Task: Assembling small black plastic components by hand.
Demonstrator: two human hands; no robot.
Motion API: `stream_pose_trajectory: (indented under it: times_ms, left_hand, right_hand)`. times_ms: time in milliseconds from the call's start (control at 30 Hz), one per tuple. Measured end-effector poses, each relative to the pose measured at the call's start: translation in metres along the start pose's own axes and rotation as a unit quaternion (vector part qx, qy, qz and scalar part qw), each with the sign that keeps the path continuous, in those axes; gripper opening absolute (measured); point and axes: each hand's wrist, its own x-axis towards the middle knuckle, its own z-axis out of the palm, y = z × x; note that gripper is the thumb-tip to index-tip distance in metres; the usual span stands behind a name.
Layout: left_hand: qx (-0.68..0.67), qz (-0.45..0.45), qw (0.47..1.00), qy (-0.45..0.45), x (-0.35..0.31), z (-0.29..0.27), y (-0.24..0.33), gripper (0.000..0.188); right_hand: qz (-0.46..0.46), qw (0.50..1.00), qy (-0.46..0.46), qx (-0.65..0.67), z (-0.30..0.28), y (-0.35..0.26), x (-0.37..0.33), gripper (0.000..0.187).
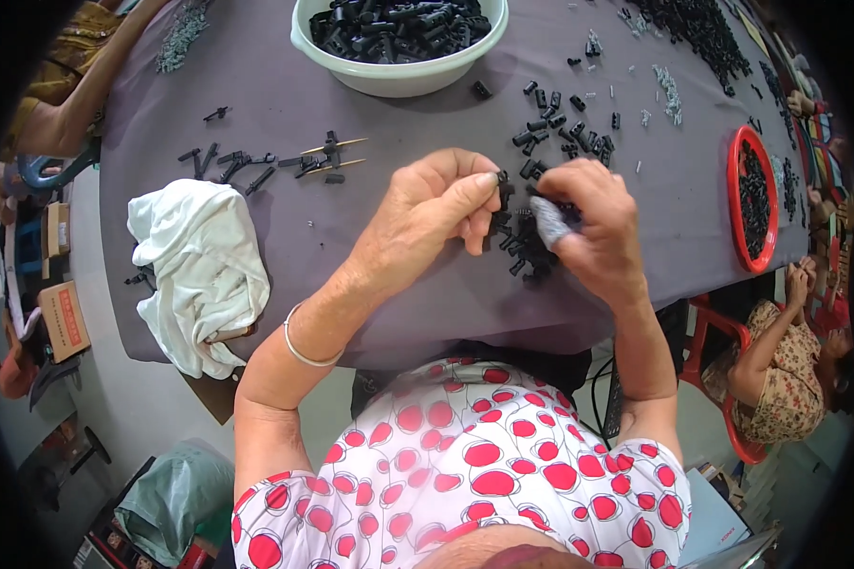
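Observation:
My left hand (425,204) is closed in a pinch on a small black plastic part (503,187), held just above the table. Beside it my right hand (600,223) curls over a pile of black plastic parts (529,250). Pale grey wrapping covers that hand's thumb, and the fingertips are bent together; whatever they hold is hidden. Short black cylinders (550,119) lie scattered beyond the hands. To the left are joined black pieces (232,169) and two thin wooden sticks (340,166).
A white basin (399,78) of black parts stands at the far side. A white cloth (204,275) lies on the left, a red tray (738,204) on the right. Silver springs or screws (669,95) lie far right on the grey tablecloth (380,318). Other people sit at both sides.

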Motion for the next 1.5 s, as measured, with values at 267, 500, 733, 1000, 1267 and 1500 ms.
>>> stream_pose_trajectory:
  times_ms: [267, 500, 733, 1000, 1267, 1500]
  left_hand:
    - [0.102, -0.013, 0.994, -0.043, -0.007, 0.012, 0.009, 0.024]
    - [0.092, -0.023, 0.994, -0.055, -0.006, 0.014, 0.005, 0.024]
    - [0.1, -0.032, 0.993, -0.055, -0.006, 0.014, 0.003, 0.025]
    - [0.096, -0.035, 0.994, -0.039, -0.007, 0.015, 0.004, 0.024]
    - [0.152, 0.016, 0.988, -0.016, -0.008, 0.017, -0.001, 0.019]
    - [0.201, 0.022, 0.979, 0.003, -0.01, 0.022, -0.001, 0.015]
  right_hand:
    - [0.214, 0.839, -0.019, 0.499, -0.012, -0.014, -0.01, 0.023]
    - [-0.02, 0.984, 0.055, 0.166, -0.009, -0.015, -0.01, 0.039]
    - [-0.064, 0.991, 0.058, 0.104, -0.008, -0.017, -0.015, 0.044]
    - [-0.028, 0.974, 0.06, 0.217, -0.005, -0.012, -0.012, 0.039]
    - [-0.042, 0.981, 0.065, 0.177, -0.009, -0.015, -0.009, 0.037]
    - [-0.065, 0.99, 0.063, 0.109, -0.008, -0.014, -0.009, 0.034]
